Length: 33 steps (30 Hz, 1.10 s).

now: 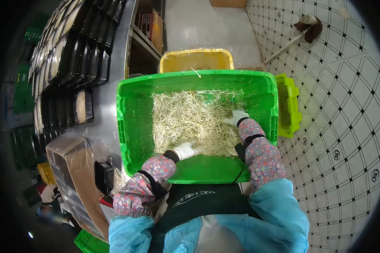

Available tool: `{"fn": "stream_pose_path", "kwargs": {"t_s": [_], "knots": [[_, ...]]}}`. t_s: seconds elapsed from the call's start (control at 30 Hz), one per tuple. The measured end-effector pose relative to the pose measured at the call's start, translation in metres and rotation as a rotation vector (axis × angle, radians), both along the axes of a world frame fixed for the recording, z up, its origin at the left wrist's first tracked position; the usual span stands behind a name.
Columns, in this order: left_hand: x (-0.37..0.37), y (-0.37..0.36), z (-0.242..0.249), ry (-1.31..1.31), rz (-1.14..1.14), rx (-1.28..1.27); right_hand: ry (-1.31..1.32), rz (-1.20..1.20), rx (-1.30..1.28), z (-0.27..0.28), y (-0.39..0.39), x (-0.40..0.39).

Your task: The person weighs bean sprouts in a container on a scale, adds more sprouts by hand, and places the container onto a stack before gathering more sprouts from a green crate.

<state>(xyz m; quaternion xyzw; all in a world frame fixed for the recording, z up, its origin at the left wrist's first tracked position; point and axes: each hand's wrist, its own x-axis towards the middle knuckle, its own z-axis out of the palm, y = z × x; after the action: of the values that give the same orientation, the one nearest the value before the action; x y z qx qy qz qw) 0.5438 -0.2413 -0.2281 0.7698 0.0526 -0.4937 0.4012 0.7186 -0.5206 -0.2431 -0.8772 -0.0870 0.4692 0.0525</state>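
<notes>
A large green crate (198, 172) stands in front of my body, with a thick layer of pale bean sprouts (185, 118) inside it. My left hand (185, 150), in a white glove, rests on the sprouts near the crate's close side, its fingers stretched out and apart. On the right, my gloved right hand (238, 117) reaches into the sprouts by the crate's right wall. Its thumb points left, away from the other fingers, whose tips are partly hidden. I see nothing gripped in either hand.
Behind the crate is a yellow tub (196, 52); a yellow-green basket (288, 105) stands to its right. Stacked black trays (71, 59) cover the metal table (107, 97) at left. Nearer are an open cardboard box (78, 168) and a black tray (103, 177). Another person (57, 206) shows lower left.
</notes>
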Motion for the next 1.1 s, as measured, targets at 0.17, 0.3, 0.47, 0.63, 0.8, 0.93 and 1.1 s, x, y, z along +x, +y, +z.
{"fn": "stream_pose_path", "kwargs": {"t_s": [0.17,0.3,0.47,0.63,0.8,0.93,1.1], "knots": [[0.002,-0.037,-0.023,0.473,0.187,-0.102,-0.129,-0.039,-0.048,-0.004,0.015,-0.038],[-0.002,-0.054,-0.056,0.653,0.375,-0.118,-0.009,-0.113,-0.023,-0.002,0.007,-0.045],[-0.006,-0.072,-0.056,0.821,0.663,-0.139,0.253,-0.090,0.025,-0.022,0.004,-0.040],[-0.007,-0.108,-0.065,0.824,1.067,-0.103,0.530,-0.157,0.129,-0.057,0.004,-0.067],[-0.007,-0.133,-0.076,0.707,1.483,0.125,0.773,-0.218,0.156,-0.057,0.007,-0.064],[0.005,-0.143,-0.052,0.649,1.679,-0.044,0.720,-0.155,0.204,-0.068,0.004,-0.077],[0.038,-0.154,-0.056,0.476,1.452,-0.714,0.234,-0.110,0.050,0.041,0.005,-0.046]]}}
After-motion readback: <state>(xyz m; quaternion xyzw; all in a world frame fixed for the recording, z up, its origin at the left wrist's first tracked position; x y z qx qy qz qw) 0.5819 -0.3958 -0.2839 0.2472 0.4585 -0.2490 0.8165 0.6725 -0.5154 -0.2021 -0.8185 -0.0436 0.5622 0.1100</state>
